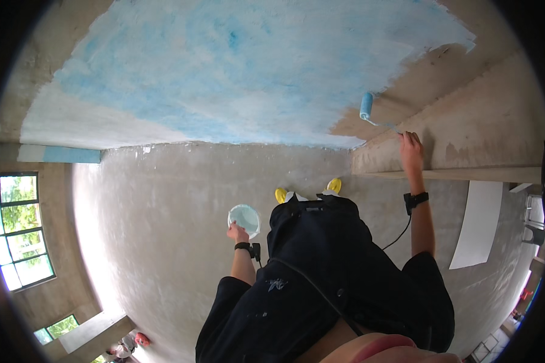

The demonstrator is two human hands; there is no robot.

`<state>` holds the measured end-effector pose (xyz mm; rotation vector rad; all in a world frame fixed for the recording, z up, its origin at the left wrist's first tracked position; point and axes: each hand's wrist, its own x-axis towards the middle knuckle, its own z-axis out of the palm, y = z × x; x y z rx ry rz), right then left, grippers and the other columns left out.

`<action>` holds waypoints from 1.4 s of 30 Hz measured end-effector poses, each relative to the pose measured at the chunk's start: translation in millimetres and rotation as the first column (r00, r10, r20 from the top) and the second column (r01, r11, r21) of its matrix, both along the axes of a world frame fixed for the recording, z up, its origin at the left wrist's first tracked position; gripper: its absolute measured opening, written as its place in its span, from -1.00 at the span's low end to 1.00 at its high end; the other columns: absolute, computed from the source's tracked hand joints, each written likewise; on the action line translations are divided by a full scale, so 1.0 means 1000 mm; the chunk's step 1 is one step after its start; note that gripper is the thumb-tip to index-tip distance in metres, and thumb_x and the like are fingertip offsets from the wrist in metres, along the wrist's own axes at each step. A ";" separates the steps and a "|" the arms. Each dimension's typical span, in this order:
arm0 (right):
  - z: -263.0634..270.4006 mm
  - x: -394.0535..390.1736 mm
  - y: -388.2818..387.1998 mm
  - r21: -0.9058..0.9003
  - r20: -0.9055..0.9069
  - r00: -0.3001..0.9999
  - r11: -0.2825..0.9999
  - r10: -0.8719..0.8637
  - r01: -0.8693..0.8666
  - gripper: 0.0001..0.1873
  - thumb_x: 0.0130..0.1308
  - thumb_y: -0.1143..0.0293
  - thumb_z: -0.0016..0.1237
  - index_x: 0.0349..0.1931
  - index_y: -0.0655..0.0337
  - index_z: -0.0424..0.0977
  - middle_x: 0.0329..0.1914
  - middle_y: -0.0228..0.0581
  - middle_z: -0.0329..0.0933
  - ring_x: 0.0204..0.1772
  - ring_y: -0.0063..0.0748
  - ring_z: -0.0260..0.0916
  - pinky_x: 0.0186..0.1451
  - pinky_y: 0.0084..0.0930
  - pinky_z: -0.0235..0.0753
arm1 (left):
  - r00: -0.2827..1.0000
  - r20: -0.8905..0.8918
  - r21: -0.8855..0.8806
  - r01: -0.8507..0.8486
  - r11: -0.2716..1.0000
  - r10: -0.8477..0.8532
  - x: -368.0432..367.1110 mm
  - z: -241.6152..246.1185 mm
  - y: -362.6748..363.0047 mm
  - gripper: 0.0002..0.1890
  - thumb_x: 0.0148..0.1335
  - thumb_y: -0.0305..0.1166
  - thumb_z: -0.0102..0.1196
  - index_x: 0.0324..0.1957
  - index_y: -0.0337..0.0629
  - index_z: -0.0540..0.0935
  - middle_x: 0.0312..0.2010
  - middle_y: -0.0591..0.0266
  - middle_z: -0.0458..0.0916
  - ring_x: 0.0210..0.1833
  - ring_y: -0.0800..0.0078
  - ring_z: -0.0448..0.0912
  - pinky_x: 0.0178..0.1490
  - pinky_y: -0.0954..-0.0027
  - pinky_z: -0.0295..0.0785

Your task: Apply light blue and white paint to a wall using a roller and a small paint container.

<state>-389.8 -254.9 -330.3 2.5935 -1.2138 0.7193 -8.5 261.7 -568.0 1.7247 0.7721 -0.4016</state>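
Note:
My right hand [411,147] is closed around the handle of a paint roller [366,106]. The roller's sleeve is coated light blue and lies against or just off the wall, beside the edge of the blue paint; I cannot tell whether it touches. Light blue and whitish paint covers much of the wall [236,72], with bare brown plaster to its right. Low on the left, my left hand [238,231] grips the rim of a white plastic bucket [246,218]. Pale liquid or a pale coating shows inside. Black straps with small devices are on both wrists.
An adjoining unpainted wall [486,118] meets the painted one at the right, with a ledge [481,174] below. A white panel [478,227] is on the right. Windows [22,227] are at the left. Other people [127,347] appear far off at lower left.

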 end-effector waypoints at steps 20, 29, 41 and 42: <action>0.074 0.083 0.096 0.780 0.510 0.320 0.272 -0.799 -0.564 -0.54 0.47 0.11 -0.29 -0.63 0.09 0.11 -0.71 -0.56 -0.05 -0.72 -0.71 -0.11 -0.69 -0.62 -0.13 | 1.000 0.016 0.002 0.002 1.000 -0.002 0.002 0.004 -0.002 -0.72 0.15 -0.46 -0.19 -0.24 -0.31 0.61 -0.70 0.31 0.34 -0.66 0.48 0.30 -0.58 0.41 0.19; 0.012 0.072 0.061 0.838 0.488 0.268 0.359 -0.831 -0.411 -0.56 0.45 0.15 -0.21 -0.62 0.10 0.11 -0.73 -0.56 -0.02 -0.77 -0.72 -0.11 -0.74 -0.61 -0.18 | 1.000 0.007 0.026 -0.025 0.999 0.025 0.002 -0.001 0.002 -0.70 0.15 -0.44 -0.18 -0.24 -0.27 0.64 -0.66 0.31 0.38 -0.64 0.47 0.32 -0.57 0.40 0.21; 0.035 0.085 0.068 0.785 0.541 0.211 0.399 -0.814 -0.473 -0.61 0.43 0.16 -0.17 -0.57 0.14 0.22 -0.72 -0.57 0.00 -0.75 -0.72 -0.12 -0.73 -0.58 -0.17 | 0.999 0.027 0.007 -0.027 1.000 0.027 0.003 -0.007 0.013 -0.71 0.14 -0.44 -0.17 -0.24 -0.30 0.63 -0.65 0.29 0.40 -0.65 0.44 0.34 -0.58 0.40 0.23; 0.030 0.081 0.065 0.786 0.542 0.212 0.401 -0.813 -0.471 -0.61 0.43 0.16 -0.17 -0.57 0.14 0.22 -0.72 -0.57 0.00 -0.75 -0.72 -0.12 -0.73 -0.58 -0.17 | 0.999 0.027 0.014 -0.021 1.000 0.021 0.003 -0.008 0.011 -0.71 0.15 -0.43 -0.17 -0.24 -0.30 0.63 -0.65 0.29 0.40 -0.65 0.44 0.34 -0.57 0.41 0.23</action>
